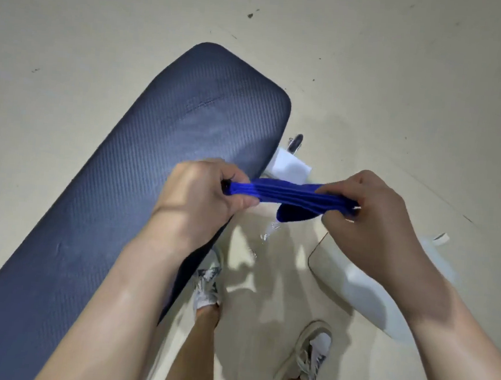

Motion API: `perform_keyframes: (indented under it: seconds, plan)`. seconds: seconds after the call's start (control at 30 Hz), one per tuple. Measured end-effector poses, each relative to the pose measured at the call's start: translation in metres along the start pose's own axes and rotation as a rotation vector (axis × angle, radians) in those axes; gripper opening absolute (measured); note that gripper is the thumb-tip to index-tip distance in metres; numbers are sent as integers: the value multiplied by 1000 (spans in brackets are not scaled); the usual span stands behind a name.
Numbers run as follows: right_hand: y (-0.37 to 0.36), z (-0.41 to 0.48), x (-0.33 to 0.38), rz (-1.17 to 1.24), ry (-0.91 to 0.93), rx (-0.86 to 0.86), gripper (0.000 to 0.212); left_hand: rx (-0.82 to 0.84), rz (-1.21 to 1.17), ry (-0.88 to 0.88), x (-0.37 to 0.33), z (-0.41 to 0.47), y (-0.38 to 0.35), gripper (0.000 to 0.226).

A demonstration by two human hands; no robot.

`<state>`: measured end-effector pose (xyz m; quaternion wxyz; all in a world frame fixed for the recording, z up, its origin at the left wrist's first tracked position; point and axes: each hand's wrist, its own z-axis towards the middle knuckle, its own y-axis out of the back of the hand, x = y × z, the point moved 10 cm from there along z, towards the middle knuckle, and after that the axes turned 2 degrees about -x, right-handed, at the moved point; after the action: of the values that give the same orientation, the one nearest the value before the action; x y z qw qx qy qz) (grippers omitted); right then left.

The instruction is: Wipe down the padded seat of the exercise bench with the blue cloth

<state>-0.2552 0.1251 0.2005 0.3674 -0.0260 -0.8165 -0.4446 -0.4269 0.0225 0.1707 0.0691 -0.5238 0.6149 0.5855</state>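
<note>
Both grips clench the twisted blue cloth (288, 194), left hand (204, 192) and right hand (373, 217) at opposite ends, beside the padded seat (144, 157) right edge. Wring fully over the floor (399, 111) before wiping.

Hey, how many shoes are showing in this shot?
2. One shoe is on the floor right beside the bench's padded seat, partly behind the left forearm. The other shoe is further right, near the bottom edge. None seem hidden.
</note>
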Motion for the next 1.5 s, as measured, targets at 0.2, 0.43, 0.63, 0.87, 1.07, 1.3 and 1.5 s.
perform_keyframes:
  seconds: [0.2, 0.43, 0.63, 0.87, 1.07, 1.3, 1.5]
  plan:
    - [36, -57, -139, -137, -90, 65, 23, 163, 98, -149, -80, -29, -121, 16]
    - [63, -87, -288, -47, -247, 65, 19, 245, 242, -181, -117, -43, -263, 19]
    - [117, -70, -367, -3, -249, -280, 23, 106, 241, -245, -154, -8, -337, 17]
    - [105, -71, -423, -157, -167, -366, 16, 150, 301, -381, -156, 3, -399, 18]
    - [-2, -108, -465, -258, -74, -108, 17, 418, 488, -288, -69, -40, -466, 26]
    - [-34, -126, -472, -311, -110, -17, 19, 507, 566, -272, -47, -56, -479, 30]
    - [-50, -131, -470, -419, -172, 255, 31, 551, 491, -66, -46, -62, -473, 38]
